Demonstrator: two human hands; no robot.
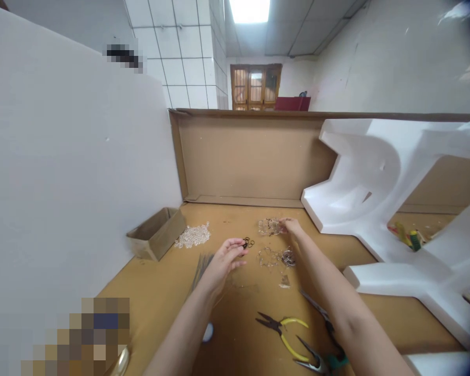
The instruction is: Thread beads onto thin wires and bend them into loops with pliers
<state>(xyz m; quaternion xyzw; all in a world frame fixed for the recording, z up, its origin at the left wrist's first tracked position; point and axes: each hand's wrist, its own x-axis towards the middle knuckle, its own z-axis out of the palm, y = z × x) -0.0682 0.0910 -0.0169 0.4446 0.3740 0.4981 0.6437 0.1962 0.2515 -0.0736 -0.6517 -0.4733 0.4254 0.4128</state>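
My left hand (227, 256) is over the middle of the tabletop, its thumb and forefinger closed on a few small black rings (249, 243). Farther forward, my right hand (291, 226) reaches to the right edge of a pile of bent silver wire pieces (268, 226). The fingers of that hand are drawn together, and what they grip there is too small to make out. Nearer to me lies a second heap of silver wire loops (272, 257), between my two forearms. A bundle of straight grey wires (200, 269) lies left of my left hand, partly under the wrist.
Clear beads (194, 236) lie beside an open cardboard box (156, 235) at left. Yellow-handled pliers (280, 326), long-nose pliers (313, 360) and a dark tool (321, 310) lie near my right forearm. White foam (360, 172) stands at right, a cardboard wall (250, 159) behind.
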